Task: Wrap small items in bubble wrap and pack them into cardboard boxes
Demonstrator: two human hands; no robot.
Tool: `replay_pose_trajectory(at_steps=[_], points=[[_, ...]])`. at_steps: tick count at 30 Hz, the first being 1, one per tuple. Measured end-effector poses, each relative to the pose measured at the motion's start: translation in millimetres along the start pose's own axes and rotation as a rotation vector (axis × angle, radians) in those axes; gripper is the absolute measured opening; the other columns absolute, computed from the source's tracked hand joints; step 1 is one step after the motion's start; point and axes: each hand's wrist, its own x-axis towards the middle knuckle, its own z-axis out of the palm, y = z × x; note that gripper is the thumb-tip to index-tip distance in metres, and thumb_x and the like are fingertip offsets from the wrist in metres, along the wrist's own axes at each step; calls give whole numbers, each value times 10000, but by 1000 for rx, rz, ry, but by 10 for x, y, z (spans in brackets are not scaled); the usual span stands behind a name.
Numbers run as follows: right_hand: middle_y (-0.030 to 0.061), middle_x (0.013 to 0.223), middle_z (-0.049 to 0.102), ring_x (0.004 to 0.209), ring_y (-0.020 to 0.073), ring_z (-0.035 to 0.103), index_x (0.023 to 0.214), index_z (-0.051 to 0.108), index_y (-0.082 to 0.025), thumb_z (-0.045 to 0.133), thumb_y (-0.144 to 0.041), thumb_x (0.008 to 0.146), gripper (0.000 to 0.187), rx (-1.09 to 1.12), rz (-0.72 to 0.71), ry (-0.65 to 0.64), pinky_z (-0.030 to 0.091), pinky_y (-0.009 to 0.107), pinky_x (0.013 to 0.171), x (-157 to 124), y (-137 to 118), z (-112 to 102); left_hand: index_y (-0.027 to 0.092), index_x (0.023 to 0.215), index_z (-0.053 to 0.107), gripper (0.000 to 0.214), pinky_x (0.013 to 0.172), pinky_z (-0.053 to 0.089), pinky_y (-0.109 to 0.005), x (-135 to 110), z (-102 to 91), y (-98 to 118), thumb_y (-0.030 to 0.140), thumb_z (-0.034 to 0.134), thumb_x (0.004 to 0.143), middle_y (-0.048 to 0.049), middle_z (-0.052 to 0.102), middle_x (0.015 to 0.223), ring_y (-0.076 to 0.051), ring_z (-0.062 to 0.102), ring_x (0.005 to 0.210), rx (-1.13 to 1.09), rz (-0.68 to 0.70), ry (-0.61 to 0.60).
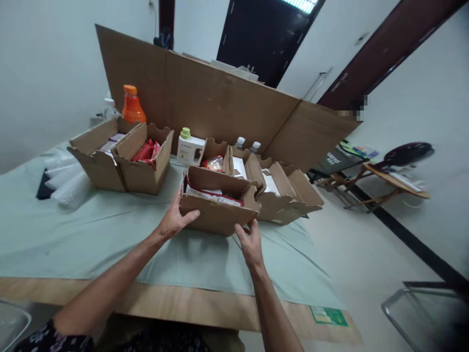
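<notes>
Between my two hands is an open cardboard box [216, 218], tilted slightly, with red and white packets [220, 197] inside. My left hand [175, 217] grips its left end, thumb on the front face and fingers out of sight behind the side. At the lower right corner, my right hand [252, 240] holds the box with thumb and fingertips. Behind it, a smaller cardboard box [216, 147] contains clear and red packaging. Just to the right stand several more cut-open boxes, one holding a white carton [269, 182].
Two joined boxes [142, 171] with red packets and white-purple cartons stand left. Nearby are a white jug with green cap [188, 149], an orange bottle [133, 105] and bubble wrap [69, 183]. A tall cardboard panel [227, 100] bounds the back of the cloth-covered table [120, 244].
</notes>
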Motion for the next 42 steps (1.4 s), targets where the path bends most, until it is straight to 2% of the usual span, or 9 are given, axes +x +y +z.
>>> replay_pose_trajectory(at_steps=[5,10,14,19,23,26,31,36,42], points=[[210,1213,712,1147,282,681,1210,606,-107,565,-453,950,434,94,17,-30,535,431,1004,-200,45,131,147,1441,494,886,1192,379,-522,-256,105,50,527,805,704,-171,636,1371,-371,520,1390,-10,-81,-33],[155,1236,728,1169,328,671,1256,673,-174,685,-457,882,469,229,-44,30,537,461,1019,-895,-13,295,177,1362,576,775,1172,424,-505,-1101,-390,241,519,824,712,-135,670,1325,-368,556,1361,119,-120,95],[125,1223,737,1171,328,661,1218,700,-189,748,-467,819,489,319,-89,-56,527,464,1031,-697,-313,442,160,1320,593,832,1042,537,-497,-1037,-667,538,560,865,644,-132,709,1218,-356,675,1163,89,-158,249],[163,1165,752,1115,354,678,1148,723,-143,736,-583,800,560,260,-34,144,536,496,983,-531,-250,22,155,1461,492,979,1129,461,-478,-647,-166,676,524,881,641,-165,637,1381,-354,596,1304,-39,-40,32],[158,1329,695,1272,366,604,1324,657,-176,750,-529,826,618,170,55,175,477,515,1077,-908,-30,-186,147,1520,430,961,1152,436,-495,-972,24,543,488,835,718,-181,606,1430,-368,570,1338,-60,-117,-2],[153,1270,722,1198,351,646,1265,683,-172,724,-541,830,571,212,1,-4,508,495,1047,-873,-52,103,137,1521,410,961,1108,480,-505,-1201,-200,436,499,821,731,-176,653,1363,-358,634,1251,-50,-208,136],[138,1343,674,1244,330,619,1348,603,-186,725,-534,797,663,408,-123,-197,485,480,1092,-161,-298,900,189,1513,428,852,1126,471,-432,-1168,-530,368,438,791,783,-132,637,1396,-296,637,1249,-42,-89,429],[148,1564,488,1432,304,473,1561,357,-177,665,-603,838,893,460,-223,-280,367,466,1213,340,-448,1366,275,1611,261,926,1206,378,-456,-1230,-412,318,366,758,835,-116,482,1567,-296,527,1391,-90,-76,506],[169,1693,268,1569,280,261,1628,211,-115,428,-682,960,903,361,-217,-186,200,483,1293,473,-525,1670,302,1641,190,1006,1269,243,-516,-1372,-283,266,336,774,823,-97,154,1734,-351,254,1566,-52,-48,476]])
